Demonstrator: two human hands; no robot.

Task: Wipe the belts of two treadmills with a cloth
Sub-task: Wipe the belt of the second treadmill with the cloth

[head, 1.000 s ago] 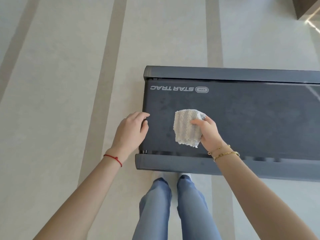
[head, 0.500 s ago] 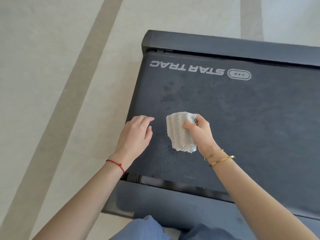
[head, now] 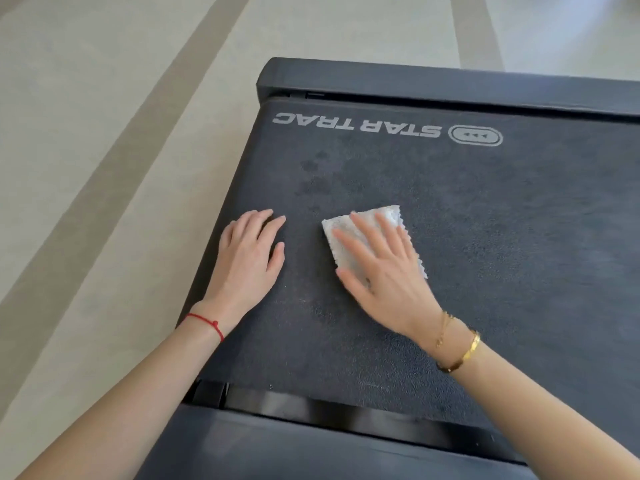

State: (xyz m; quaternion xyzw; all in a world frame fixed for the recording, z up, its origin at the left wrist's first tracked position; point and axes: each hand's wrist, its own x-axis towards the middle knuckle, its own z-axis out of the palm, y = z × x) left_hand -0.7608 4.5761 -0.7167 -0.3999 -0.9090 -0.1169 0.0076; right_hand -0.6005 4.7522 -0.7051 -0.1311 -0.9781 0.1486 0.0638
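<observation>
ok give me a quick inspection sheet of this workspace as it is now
surface: dark textured treadmill belt, STAR TRAC logo at far edge, darker blotches beyond the hands
job's things: white cloth flat on belt
clutter: nothing seen
hands: right hand fingers straight, pressing cloth; left hand flat on bare belt near its end
cables: nothing seen
surroundings: pale striped floor, dark frame rail

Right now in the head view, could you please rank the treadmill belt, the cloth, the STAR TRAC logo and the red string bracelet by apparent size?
1. treadmill belt
2. STAR TRAC logo; it is longer than the cloth but thinner, so this order is unsure.
3. cloth, partly under the right hand
4. red string bracelet
</observation>
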